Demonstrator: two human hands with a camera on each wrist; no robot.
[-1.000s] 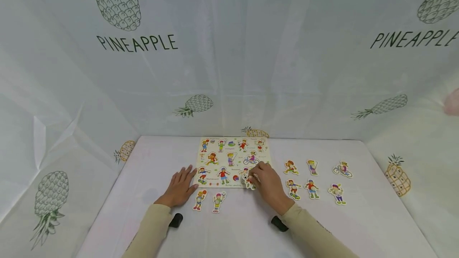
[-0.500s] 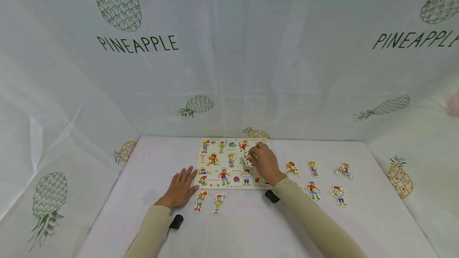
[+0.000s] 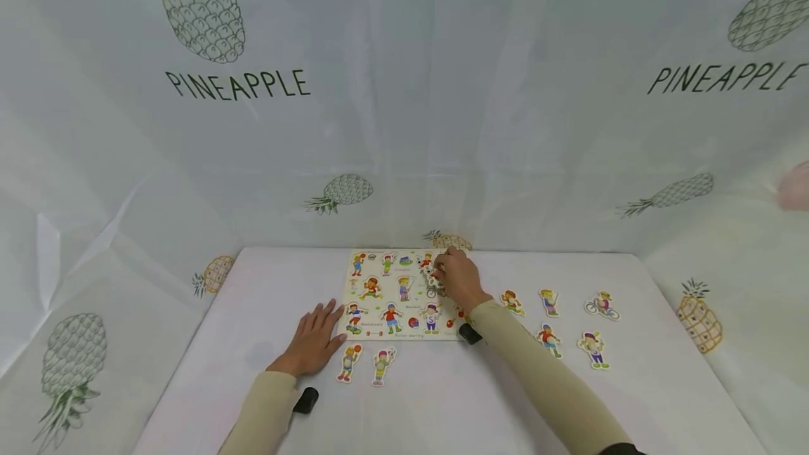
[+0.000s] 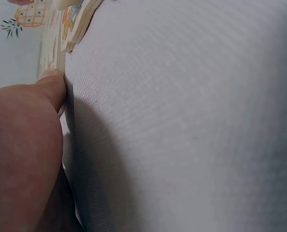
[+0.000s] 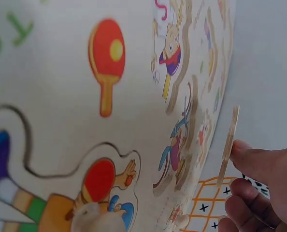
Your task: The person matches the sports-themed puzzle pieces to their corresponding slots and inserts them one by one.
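My right hand (image 3: 461,278) pinches a wooden puzzle piece (image 3: 429,274) with a soccer player on it, over the upper right of the puzzle board (image 3: 373,309). In the right wrist view the piece (image 5: 229,145) appears edge-on between thumb and fingers, apart from the board. Spread and fairly straight, the fingers of my left hand (image 3: 314,339) rest at the board's left edge, and the left wrist view has the thumb (image 4: 51,87) touching that edge. Inside the board's corner lies a table-tennis piece (image 5: 61,208) with a knob. The right forearm hides that corner in the head view.
Below the board lie a basketball piece (image 3: 349,362) and a ball-player piece (image 3: 382,366). To the right lie several others, including a runner (image 3: 512,302), a cyclist (image 3: 602,305) and a roller skater (image 3: 548,339). A white pineapple-print sheet (image 3: 404,125) stands behind the table.
My right hand has carried the soccer piece from the board's lower right up to its upper right. The forearm now covers the skateboarder piece. The left hand has stayed in place.
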